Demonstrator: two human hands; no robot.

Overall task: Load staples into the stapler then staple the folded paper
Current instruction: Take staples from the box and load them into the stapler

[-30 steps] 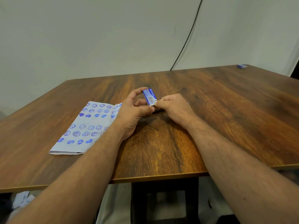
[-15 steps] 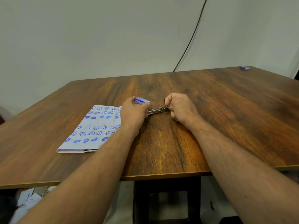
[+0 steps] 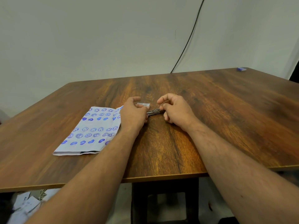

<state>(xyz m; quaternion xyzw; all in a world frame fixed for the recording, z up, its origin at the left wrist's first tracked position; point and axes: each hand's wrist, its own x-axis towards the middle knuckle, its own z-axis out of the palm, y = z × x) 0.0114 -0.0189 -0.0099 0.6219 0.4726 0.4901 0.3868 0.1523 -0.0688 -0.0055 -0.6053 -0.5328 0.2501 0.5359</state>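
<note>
A small metal stapler (image 3: 153, 112) lies on the wooden table (image 3: 210, 120) between my hands. My left hand (image 3: 133, 113) grips its left end with the lower fingers, and the index finger is lifted. A small staple box (image 3: 144, 104), pale label up, sits just beyond that hand's thumb, touching it or nearly so. My right hand (image 3: 175, 110) pinches the stapler's right end, with its index finger raised. The folded paper (image 3: 90, 131), white with blue smiley prints, lies flat to the left, its right edge under my left wrist.
A second small blue box (image 3: 241, 69) sits at the table's far right corner. A black cable (image 3: 189, 39) runs down the wall behind. Loose papers (image 3: 24, 206) lie on the floor at lower left. The table's front edge is close to me.
The staple box went from held upright in my left hand down to the table beside the thumb. My hands moved apart, baring the stapler, and my right index finger has lifted.
</note>
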